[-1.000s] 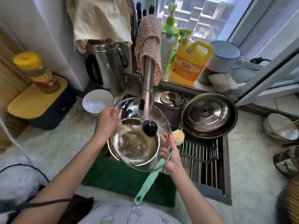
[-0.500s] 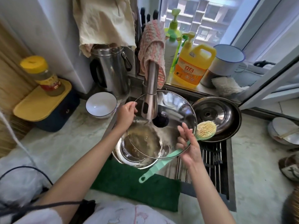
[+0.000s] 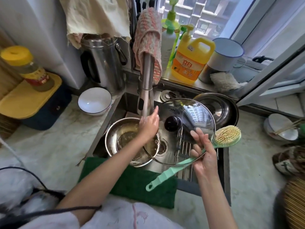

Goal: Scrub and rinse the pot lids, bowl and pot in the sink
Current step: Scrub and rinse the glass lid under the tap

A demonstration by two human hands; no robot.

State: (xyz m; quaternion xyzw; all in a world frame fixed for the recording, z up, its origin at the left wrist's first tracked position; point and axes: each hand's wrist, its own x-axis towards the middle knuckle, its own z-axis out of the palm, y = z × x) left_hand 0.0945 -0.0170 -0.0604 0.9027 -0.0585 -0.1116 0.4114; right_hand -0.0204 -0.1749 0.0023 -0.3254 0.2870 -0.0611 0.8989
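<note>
One glass lid (image 3: 189, 116) is held tilted above the sink (image 3: 226, 171), black knob (image 3: 172, 123) facing up, btwn both hands. Its left rim is gripped by the left hand (image 3: 149, 125), which is placed directly under the faucet (image 3: 146, 90) w/ water running over it. The fingers are kept bunched together, one tip pointing up along the rim, the rest hidden. The lower-right rim is pinched by the right hand (image 3: 204, 156): fingers are spread on top of the glass. The green-handled brush (image 3: 227, 135) is clamped in the same hand, w/ the bristle head sticking out just past the lid's right edge and the handle end angled down over the green cloth (image 3: 132, 184). Below the lid's left part a greasy steel pot (image 3: 115, 136) is seen standing in the basin, beside the drain. A steel lid (image 3: 219, 109) is propped at the sink's back-right corner. A white bowl (image 3: 94, 101) is set on the counter (image 3: 49, 146) left of the sink, near a steel kettle (image 3: 102, 63). On the sill behind, a yellow detergent jug (image 3: 189, 63) and an enamel mug (image 3: 226, 53) are lined up.
</note>
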